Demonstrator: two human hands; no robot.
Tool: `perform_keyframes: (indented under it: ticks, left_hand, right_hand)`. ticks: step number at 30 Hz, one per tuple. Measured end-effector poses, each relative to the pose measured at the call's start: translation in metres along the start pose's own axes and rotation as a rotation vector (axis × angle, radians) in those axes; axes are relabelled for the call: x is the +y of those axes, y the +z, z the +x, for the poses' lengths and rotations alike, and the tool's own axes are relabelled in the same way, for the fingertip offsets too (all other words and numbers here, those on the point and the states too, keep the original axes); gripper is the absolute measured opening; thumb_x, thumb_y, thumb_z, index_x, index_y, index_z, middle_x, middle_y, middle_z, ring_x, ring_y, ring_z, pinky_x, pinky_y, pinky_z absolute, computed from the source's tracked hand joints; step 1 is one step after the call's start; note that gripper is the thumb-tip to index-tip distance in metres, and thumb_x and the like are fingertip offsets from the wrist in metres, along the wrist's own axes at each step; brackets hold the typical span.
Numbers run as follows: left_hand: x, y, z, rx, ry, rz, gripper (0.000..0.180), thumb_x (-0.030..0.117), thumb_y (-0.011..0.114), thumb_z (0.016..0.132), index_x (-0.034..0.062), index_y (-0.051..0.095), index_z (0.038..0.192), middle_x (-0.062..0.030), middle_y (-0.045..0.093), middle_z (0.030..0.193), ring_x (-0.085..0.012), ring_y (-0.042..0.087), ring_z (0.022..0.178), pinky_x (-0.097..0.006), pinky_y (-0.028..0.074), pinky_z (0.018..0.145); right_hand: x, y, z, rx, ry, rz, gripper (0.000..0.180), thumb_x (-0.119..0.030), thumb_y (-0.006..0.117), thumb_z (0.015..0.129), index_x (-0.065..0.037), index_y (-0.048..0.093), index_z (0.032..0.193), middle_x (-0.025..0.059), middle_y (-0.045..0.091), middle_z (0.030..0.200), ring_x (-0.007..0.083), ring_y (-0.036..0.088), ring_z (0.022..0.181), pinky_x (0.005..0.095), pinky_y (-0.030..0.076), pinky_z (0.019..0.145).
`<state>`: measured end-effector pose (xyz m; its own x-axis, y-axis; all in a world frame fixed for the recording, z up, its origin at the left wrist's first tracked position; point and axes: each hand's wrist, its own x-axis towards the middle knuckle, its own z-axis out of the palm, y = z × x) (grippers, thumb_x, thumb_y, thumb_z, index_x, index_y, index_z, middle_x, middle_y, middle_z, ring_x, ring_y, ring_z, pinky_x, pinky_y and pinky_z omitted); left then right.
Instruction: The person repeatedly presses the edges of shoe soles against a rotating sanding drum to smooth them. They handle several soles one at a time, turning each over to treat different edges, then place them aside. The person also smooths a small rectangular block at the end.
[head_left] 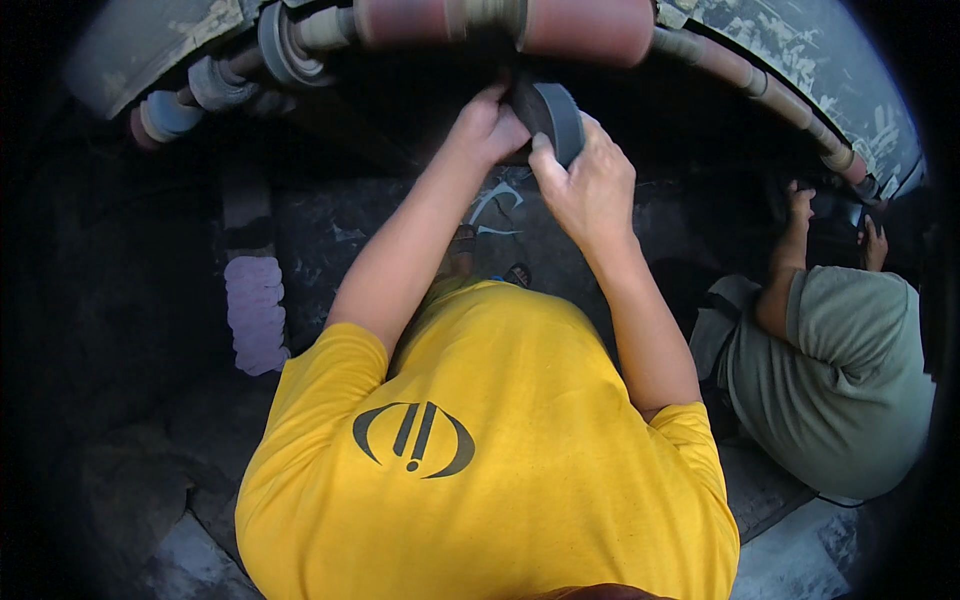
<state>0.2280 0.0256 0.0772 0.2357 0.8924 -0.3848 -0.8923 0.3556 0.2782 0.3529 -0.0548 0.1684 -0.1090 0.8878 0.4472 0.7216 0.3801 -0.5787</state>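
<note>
A thick, curved dark grey piece that looks like a shoe sole (560, 122) is held up between both hands, just below the red roller (590, 28). My right hand (597, 188) grips its near right side, thumb along the edge and fingers behind it. On its left side my left hand (487, 128) is closed, with the fingertips partly lost in shadow behind the piece. The roller's surface looks smeared, as if turning. I cannot tell whether the sole touches it.
A long shaft with several rollers and wheels (290, 45) spans the far side under grey housings (800, 60). To my left stands a pinkish stack of scalloped pieces (255, 315). A co-worker in a grey-green shirt (840, 380) is close on my right, hands near the shaft's end.
</note>
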Motion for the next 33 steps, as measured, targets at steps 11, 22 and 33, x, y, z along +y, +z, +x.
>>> perform_keyframes:
  ticks: [11, 22, 33]
  left_hand:
    - [0.021, 0.022, 0.043, -0.125, 0.038, -0.004, 0.034, 0.028, 0.060, 0.101, 0.0068, 0.059, 0.127, -0.0163, 0.063, 0.123, -0.0325, 0.059, 0.113, -0.048, 0.045, 0.106]
    - [-0.015, 0.043, -0.022, -0.064, 0.000, 0.122, 0.029, 0.029, 0.056, 0.104, 0.0055, 0.063, 0.120, -0.0147, 0.067, 0.112, -0.0272, 0.062, 0.103, -0.046, 0.051, 0.099]
    - [-0.010, 0.017, -0.049, -0.139, -0.136, 0.037, 0.039, 0.038, 0.047, 0.107, 0.0054, 0.062, 0.123, -0.0164, 0.065, 0.118, -0.0290, 0.062, 0.110, -0.046, 0.048, 0.102]
  right_hand:
    - [-0.010, -0.003, 0.022, 0.004, 0.105, -0.101, 0.031, -0.025, 0.073, 0.082, 0.002, 0.068, 0.095, 0.0219, 0.071, 0.080, 0.0386, 0.071, 0.071, 0.0451, 0.057, 0.072]
    - [-0.030, -0.057, -0.026, 0.030, 0.003, -0.104, 0.033, -0.019, 0.075, 0.082, 0.002, 0.069, 0.106, 0.0171, 0.070, 0.078, 0.0304, 0.070, 0.067, 0.0374, 0.057, 0.071]
    - [-0.042, -0.063, -0.062, 0.045, -0.108, -0.086, 0.040, -0.016, 0.076, 0.080, 0.004, 0.065, 0.113, 0.0197, 0.071, 0.082, 0.0304, 0.072, 0.069, 0.0364, 0.058, 0.066]
